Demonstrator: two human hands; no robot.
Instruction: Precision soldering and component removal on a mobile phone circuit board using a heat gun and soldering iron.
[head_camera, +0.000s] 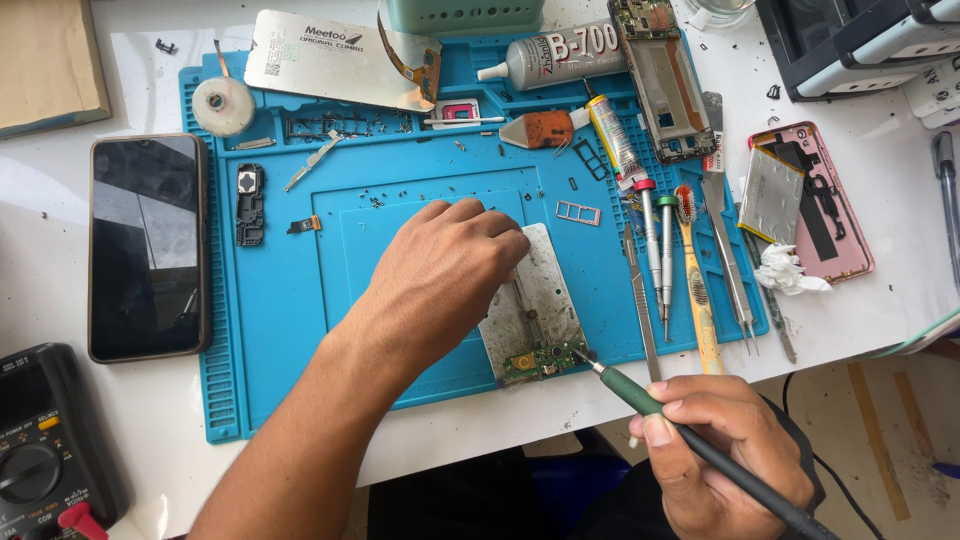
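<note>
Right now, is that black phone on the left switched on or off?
Off, it seems: the phone lies face up, its screen dark, showing only reflections.

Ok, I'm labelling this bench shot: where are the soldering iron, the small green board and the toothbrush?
soldering iron (640, 397): head view, green grip.
small green board (541, 362): head view, middle.
toothbrush (698, 300): head view, handle.

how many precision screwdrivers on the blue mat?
2: the red-collared silver screwdriver and the green-collared silver screwdriver lie side by side on the blue silicone mat, right of the left hand. Others may be hidden under it.
</note>
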